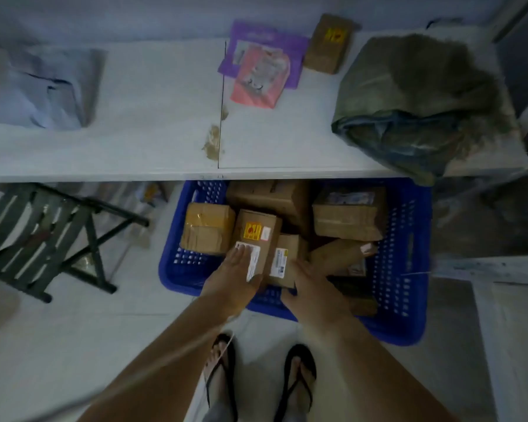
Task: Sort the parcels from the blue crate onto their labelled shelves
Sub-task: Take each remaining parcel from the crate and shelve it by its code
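Head view, looking down: which parcel is in hand, and where?
— The labelled parcel (258, 236), a plain cardboard box standing tilted among the others in the blue crate (403, 269) on the floor. The left hand (232, 275) lies on its upper face beside the white address slip, and the thumb seems hooked round the near end, which reads as a grasp.
— Why hold it there?
— Probably to leave the slip readable, since the slip decides the shelf.
— And the right hand (313, 287)?
— It is low in the crate, next to a smaller parcel (284, 257). Blur hides the fingers, so I cannot tell whether it holds anything.
— What else is packed in there?
— A taped box (206, 228) with glossy, wrinkled tape. The crate walls are perforated plastic.
— And beyond the crate?
— The white shelf (134, 117) above it carries a soft pink mailer (259, 77) lying on a purple mailer (296, 53), a small brown box (329, 45) and a crumpled green sack (415, 95).
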